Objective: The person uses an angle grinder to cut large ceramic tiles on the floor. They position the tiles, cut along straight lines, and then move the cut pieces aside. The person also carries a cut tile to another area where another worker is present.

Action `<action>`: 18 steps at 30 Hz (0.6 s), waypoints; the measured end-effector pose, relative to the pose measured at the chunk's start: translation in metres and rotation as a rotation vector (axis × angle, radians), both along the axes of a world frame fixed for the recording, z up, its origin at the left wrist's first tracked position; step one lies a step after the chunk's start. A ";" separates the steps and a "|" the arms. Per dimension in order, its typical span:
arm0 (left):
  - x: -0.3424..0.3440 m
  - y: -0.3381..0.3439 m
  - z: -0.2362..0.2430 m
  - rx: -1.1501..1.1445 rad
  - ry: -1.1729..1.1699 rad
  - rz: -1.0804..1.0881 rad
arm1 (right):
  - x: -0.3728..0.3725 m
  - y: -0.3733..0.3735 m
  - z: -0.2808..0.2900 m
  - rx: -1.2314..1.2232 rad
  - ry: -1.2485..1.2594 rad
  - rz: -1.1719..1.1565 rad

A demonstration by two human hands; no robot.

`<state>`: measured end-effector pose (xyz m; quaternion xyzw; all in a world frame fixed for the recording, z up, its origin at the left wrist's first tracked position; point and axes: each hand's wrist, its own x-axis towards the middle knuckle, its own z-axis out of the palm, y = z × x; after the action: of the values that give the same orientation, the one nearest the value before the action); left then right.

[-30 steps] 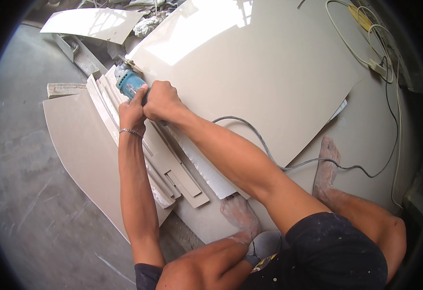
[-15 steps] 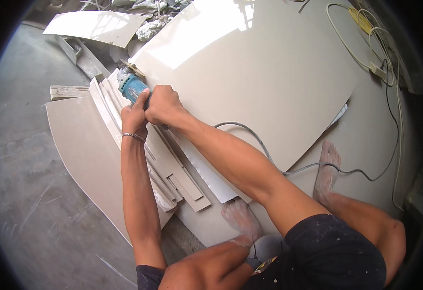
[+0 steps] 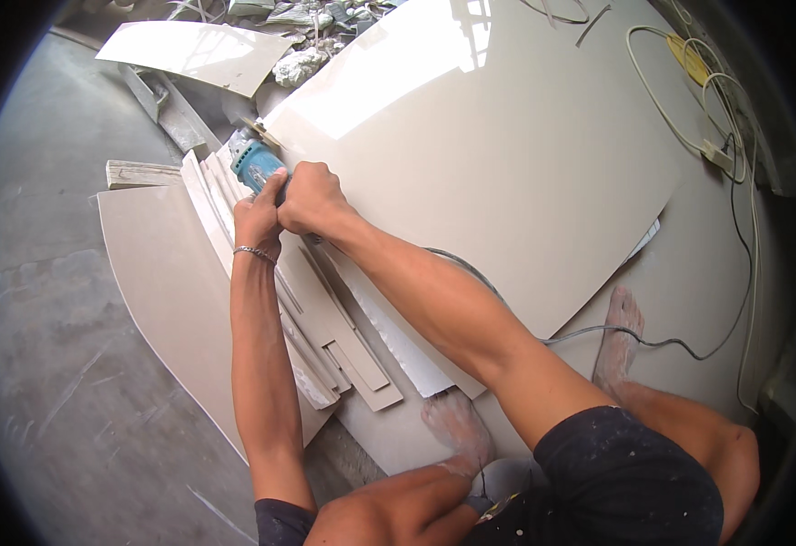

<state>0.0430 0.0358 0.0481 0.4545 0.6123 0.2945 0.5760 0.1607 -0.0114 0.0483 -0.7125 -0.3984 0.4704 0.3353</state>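
A teal angle grinder [image 3: 258, 166] is held in both of my hands near the far left edge of a large glossy beige tile [image 3: 507, 155]. Its disc [image 3: 264, 134] is at that edge; whether it touches the tile I cannot make out. My left hand [image 3: 257, 220] wraps around the grinder's body, thumb along the top. Close beside it, my right hand [image 3: 312, 198] is closed around the rear part, which the fingers hide. Under and left of my hands lies a stack of narrow beige tile strips [image 3: 325, 314]. The grinder's grey cord [image 3: 666, 343] trails off to the right.
Another beige tile [image 3: 147, 246] lies left of the strips, by a short wooden block [image 3: 143, 174]. Rubble [image 3: 302, 64] and a broken tile piece [image 3: 197, 53] are at the far left. A pale extension cable [image 3: 639, 77] with a socket [image 3: 716, 155] runs along the right. My bare feet flank the tile's near edge.
The surroundings have shifted slightly right and down in the view. Both hands keep their grip on the grinder, which has moved slightly away along the tile's edge.
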 end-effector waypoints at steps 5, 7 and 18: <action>-0.002 0.008 -0.001 0.008 -0.007 -0.017 | -0.002 0.007 -0.001 -0.001 0.014 -0.014; -0.004 0.012 -0.003 0.008 0.005 -0.019 | -0.002 0.009 -0.002 -0.014 0.007 -0.012; -0.005 0.024 -0.004 -0.015 -0.022 -0.004 | -0.003 0.020 0.002 -0.004 -0.013 -0.002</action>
<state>0.0379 0.0603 0.0445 0.4481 0.6074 0.2937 0.5865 0.1575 0.0089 0.0498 -0.7165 -0.3988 0.4664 0.3317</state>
